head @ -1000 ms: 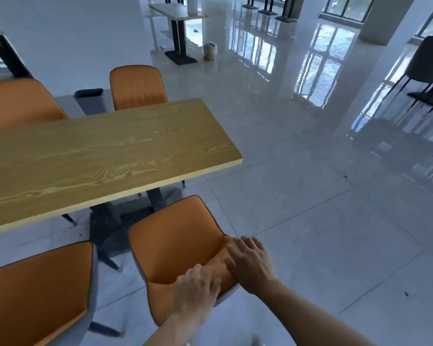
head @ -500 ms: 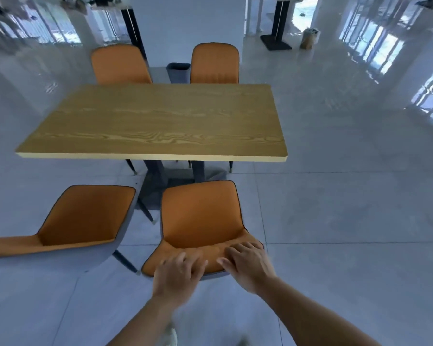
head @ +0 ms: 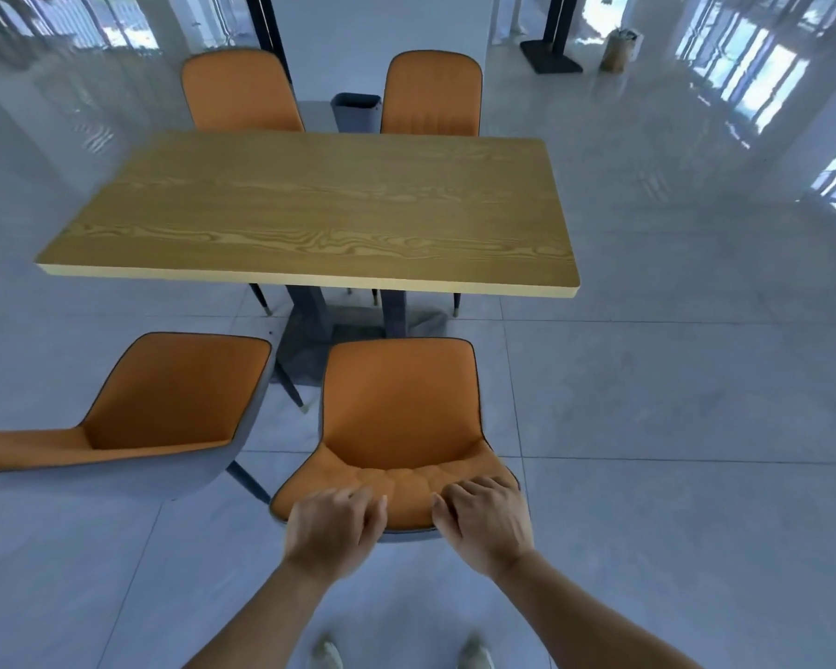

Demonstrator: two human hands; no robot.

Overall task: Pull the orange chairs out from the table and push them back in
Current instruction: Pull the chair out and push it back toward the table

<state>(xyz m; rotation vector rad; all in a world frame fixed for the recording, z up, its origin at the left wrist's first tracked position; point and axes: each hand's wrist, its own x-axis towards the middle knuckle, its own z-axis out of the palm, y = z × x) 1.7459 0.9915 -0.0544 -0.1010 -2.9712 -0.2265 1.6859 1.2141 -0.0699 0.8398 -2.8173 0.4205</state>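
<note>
Tiled floor [head: 672,427]: glossy pale grey, extending on all sides of the hands, with window reflections far ahead and to the right.

Tabletop [head: 319,210]: rectangular, wood-grained, straight ahead of both hands and beyond the near chair, with its long edge facing the person. It is carried on a dark pedestal [head: 310,311] ahead of the left hand.

Near chair [head: 399,403]: orange seat and backrest in a grey shell, directly under the hands. It faces the tabletop, and its whole seat lies on the person's side of the tabletop edge, not tucked beneath it.

Side chair [head: 175,393]: same type, just left of the left hand and near chair, turned at an angle, also out from under the tabletop.

Far chairs: one [head: 240,94] ahead and left of the hands, one [head: 433,96] straight ahead, both across the tabletop with their backrests rising above its far edge.

Bin [head: 355,111]: dark grey, on the floor between the two far chairs.

Left hand [head: 331,528]: slightly blurred, fingers curled over the top edge of the near chair's backrest, gripping it.

Right hand [head: 486,521]: beside the left but apart from it, fingers likewise curled over the same edge toward the right corner.

Shoes [head: 327,654]: pale toes on the floor below the forearms.
</note>
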